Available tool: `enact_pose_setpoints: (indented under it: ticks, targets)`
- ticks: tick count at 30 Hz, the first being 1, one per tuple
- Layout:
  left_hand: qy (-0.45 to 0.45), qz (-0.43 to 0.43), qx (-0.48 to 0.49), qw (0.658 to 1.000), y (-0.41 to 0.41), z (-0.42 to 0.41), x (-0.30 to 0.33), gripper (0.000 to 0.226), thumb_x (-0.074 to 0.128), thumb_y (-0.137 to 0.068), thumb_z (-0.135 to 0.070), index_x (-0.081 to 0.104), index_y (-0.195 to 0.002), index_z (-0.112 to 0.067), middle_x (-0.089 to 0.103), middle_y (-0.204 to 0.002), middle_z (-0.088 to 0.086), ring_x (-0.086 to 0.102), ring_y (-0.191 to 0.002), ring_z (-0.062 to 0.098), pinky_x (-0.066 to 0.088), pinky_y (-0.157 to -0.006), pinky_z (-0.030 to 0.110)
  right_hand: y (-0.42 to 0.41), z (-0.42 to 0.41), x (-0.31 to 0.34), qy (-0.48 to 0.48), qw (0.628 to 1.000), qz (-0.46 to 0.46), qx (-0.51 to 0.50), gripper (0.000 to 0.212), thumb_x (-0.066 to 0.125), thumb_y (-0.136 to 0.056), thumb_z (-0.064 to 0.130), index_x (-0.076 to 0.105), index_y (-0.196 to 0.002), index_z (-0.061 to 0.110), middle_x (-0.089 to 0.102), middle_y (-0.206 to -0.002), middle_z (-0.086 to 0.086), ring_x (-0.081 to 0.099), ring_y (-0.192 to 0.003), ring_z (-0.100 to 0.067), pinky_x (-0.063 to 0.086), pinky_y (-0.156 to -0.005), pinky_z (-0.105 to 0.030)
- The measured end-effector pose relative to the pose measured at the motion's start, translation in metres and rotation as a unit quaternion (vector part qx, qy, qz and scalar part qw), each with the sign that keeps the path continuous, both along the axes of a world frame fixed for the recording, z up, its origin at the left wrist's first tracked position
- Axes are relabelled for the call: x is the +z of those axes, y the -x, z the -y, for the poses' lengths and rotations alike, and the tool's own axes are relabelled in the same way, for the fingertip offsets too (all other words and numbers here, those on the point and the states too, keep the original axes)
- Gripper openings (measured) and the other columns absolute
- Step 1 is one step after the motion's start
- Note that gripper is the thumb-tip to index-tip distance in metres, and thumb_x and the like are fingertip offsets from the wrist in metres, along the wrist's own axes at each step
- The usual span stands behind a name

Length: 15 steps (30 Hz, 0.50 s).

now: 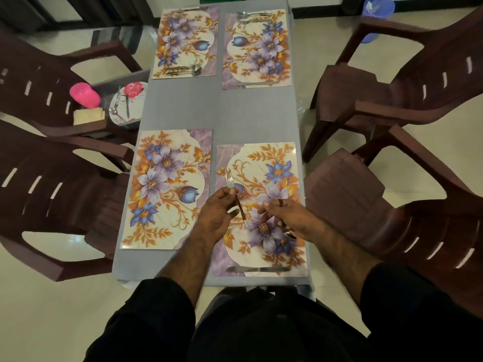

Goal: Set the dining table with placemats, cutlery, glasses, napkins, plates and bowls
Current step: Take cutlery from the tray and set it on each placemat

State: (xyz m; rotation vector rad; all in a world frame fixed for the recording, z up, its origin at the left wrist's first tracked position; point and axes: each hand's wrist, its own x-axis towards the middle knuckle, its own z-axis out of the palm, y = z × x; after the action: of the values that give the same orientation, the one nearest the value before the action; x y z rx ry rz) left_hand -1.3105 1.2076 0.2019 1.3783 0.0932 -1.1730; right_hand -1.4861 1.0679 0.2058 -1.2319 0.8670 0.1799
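Pinching a silver metal fork (230, 183), left hand (217, 218) hovers over the near-right floral rectangular placemat (287, 257); right hand (290, 218) grips a dark-handled utensil (281, 203). A steel table knife (257, 269) lies at its near edge; 3 matching placemats (167, 189) lie elsewhere.

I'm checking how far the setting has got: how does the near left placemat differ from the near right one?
The near left placemat lies bare, with no cutlery on it; the near right placemat already has a knife along its near edge. Both hands work over the near right placemat, the left hand holding a fork; none is over the near left placemat. Their purple bands face each other, as mirrored. Both share the same floral print.
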Motion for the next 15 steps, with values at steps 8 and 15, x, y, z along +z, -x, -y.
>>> enact_pose_setpoints:
  ticks: [8, 15]
  targets:
    - [0.034, 0.026, -0.059, 0.997, -0.019, 0.021, -0.011, 0.017, 0.066, -0.101, -0.018, 0.079, -0.108, -0.011, 0.062, -0.083, 0.005, 0.050, -0.070, 0.012, 0.041, -0.067, 0.029, -0.035, 0.011, 0.005, -0.031, 0.999, 0.031, 0.024, 0.035, 0.056, -0.109, 0.024, 0.071, -0.115, -0.007, 0.072, -0.075, 0.001, 0.041, -0.052, -0.009, 0.035, -0.044, -0.017]
    - [0.084, -0.016, -0.132, 0.988, -0.049, 0.035, -0.015, 0.019, 0.066, -0.096, -0.022, 0.073, -0.110, -0.010, 0.069, -0.093, 0.007, 0.061, -0.077, 0.017, 0.049, -0.067, 0.030, -0.043, 0.030, -0.004, -0.069, 0.997, 0.005, 0.017, 0.024, 0.059, -0.107, 0.021, 0.067, -0.093, 0.003, 0.062, -0.059, 0.010, 0.043, -0.052, -0.005, 0.035, -0.052, -0.022]
